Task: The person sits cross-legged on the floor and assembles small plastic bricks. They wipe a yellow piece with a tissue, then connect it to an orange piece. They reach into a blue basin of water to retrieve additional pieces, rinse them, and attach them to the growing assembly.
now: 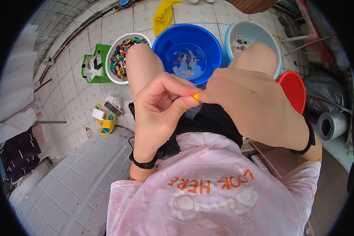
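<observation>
My left hand (pixel 159 108) pinches a small yellow plastic piece (pixel 196 96) between thumb and forefinger, just above my lap. From the other side, my right hand (pixel 255 96) meets the same piece with its fingertips, which are mostly hidden behind the back of the hand. Beyond the hands stands a blue basin (pixel 213 39), with small pieces lying at its bottom, seemingly in water. To its left, a white basin (pixel 111 74) is filled with many-coloured small plastic pieces, partly covered by my knee.
A pale blue-white tub (pixel 269 37) with a few small pieces stands at the right, near a red basin (pixel 295 88). A green bag (pixel 102 49), a yellow plastic bag (pixel 163 17), yellow slippers (pixel 108 125) and a phone (pixel 113 108) lie around on the tiled floor (pixel 72 94).
</observation>
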Available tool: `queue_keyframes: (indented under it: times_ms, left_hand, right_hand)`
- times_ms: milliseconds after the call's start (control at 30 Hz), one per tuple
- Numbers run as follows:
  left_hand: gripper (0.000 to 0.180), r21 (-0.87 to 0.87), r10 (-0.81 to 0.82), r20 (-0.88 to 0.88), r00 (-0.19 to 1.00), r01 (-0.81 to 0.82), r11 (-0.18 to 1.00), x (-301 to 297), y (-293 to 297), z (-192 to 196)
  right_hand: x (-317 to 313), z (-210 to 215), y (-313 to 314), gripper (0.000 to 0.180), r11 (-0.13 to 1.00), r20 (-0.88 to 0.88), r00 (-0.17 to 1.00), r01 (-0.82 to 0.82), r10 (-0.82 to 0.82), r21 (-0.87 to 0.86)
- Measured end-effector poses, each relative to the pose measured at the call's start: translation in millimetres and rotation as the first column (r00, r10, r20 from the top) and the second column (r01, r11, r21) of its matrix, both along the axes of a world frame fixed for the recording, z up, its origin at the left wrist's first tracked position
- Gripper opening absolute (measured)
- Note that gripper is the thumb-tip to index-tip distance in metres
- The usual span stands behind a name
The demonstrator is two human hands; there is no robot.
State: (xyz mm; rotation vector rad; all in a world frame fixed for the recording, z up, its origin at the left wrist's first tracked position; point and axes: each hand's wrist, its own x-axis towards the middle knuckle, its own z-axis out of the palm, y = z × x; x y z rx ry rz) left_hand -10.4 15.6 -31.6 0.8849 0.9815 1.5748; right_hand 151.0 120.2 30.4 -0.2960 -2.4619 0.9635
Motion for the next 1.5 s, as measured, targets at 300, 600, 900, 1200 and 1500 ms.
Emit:
queue_keyframes:
  times_ms: [300, 600, 900, 1200, 1500]
  left_hand:
    - [0.011, -0.009, -0.017, -0.066, 0.998, 0.016, 1.000, 0.8, 2.4, -0.7]
    - [0.011, -0.052, -0.054, -0.020, 0.998, 0.053, 0.997, 2.5, 4.5, -0.2]
    - [0.012, 0.019, -0.124, 0.073, 0.990, 0.123, 0.992, 3.1, 7.5, 0.7]
    - [0.010, 0.111, -0.188, 0.173, 0.967, 0.171, 0.979, 1.7, 11.2, -2.3]
    - [0.012, 0.004, -0.139, 0.174, 0.975, 0.141, 0.990, 0.6, 12.0, -0.3]
  right_hand:
    - [-3.4, 13.0, 12.7, 0.006, 1.000, 0.211, 0.977, 0.018, -0.013, -0.024]
    - [-4.5, 12.4, 17.2, 0.008, 0.998, 0.222, 0.975, -0.005, 0.020, -0.069]
    - [4.7, 27.4, 15.4, 0.007, 0.996, 0.320, 0.943, 0.078, -0.087, 0.041]
    - [14.5, 27.7, 6.7, 0.008, 0.978, 0.210, 0.961, 0.197, -0.178, -0.072]
    - [15.3, 0.2, 5.2, 0.009, 0.991, -0.031, 0.995, 0.092, -0.095, -0.098]
